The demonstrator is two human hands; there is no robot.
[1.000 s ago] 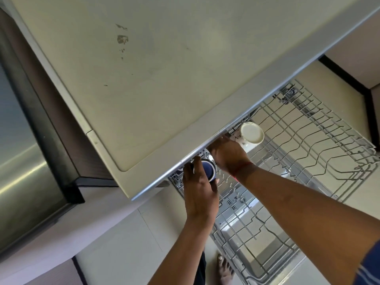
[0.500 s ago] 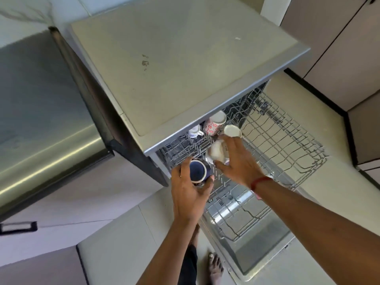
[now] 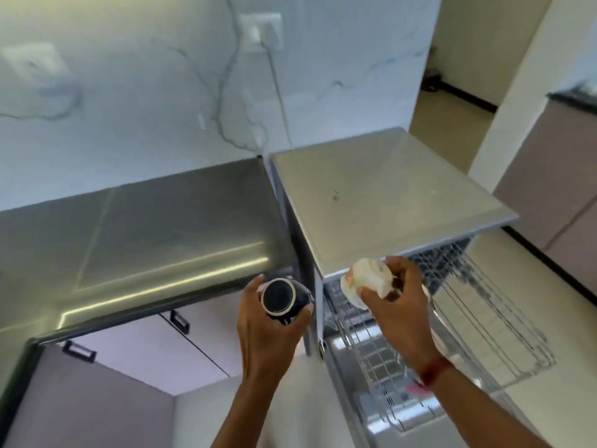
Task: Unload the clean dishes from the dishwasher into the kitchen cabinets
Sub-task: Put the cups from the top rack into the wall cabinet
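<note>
two cups are out of the dishwasher (image 3: 387, 202) but not yet shelved: fingers of your left hand (image 3: 268, 331) curl round the dark mug (image 3: 280, 297) just left of it, those of your right hand (image 3: 399, 307) clasp the white cup (image 3: 366, 281) over its rack (image 3: 491, 321).

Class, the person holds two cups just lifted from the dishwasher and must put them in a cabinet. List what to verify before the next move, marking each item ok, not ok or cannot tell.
1. Left hand grips the dark blue ceramic mug: ok, fingers curl round its body.
2. Right hand grips the white ceramic cup: ok, thumb and fingers curl round it.
3. Both cups clear of the grey wire dishwasher rack: ok, held above it.
4. Rack emptied: cannot tell, the view is blurred.
5. A cabinet open to receive them: not ok, the pale cabinet doors in view look shut.
</note>
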